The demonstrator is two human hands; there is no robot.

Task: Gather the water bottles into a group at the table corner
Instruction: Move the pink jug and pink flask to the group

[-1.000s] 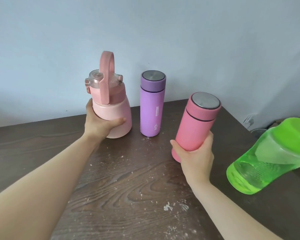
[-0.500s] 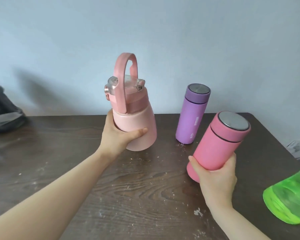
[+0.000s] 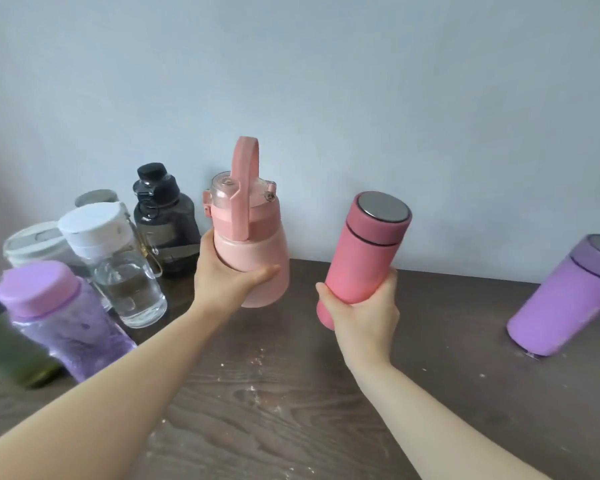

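**Two bottles aloft, bound for the cluster**

Head view. Left hand point(image 3: 227, 277) wrapped around the belly of the pale pink handled bottle point(image 3: 250, 244), lifted clear of the desk point(image 3: 291, 410), roughly upright. Right hand point(image 3: 359, 311) clasped about the lower half of the coral flask point(image 3: 364, 258), tilted with its steel cap leaning away to the right, also off the desk. Just left of the left hand: the gathered group at the corner, with a smoky black bottle point(image 3: 165, 220) nearest, a clear white-capped bottle point(image 3: 118, 265) in front of it, a purple-capped bottle point(image 3: 59, 320) closer in. Well right of the right hand: the lilac flask point(image 3: 565, 299), standing alone.

Best handled by lowering the pink bottle beside the black one without knocking it, base flat before letting go. Then righting the coral flask and setting it close alongside. Lilac flask apparently next to fetch.
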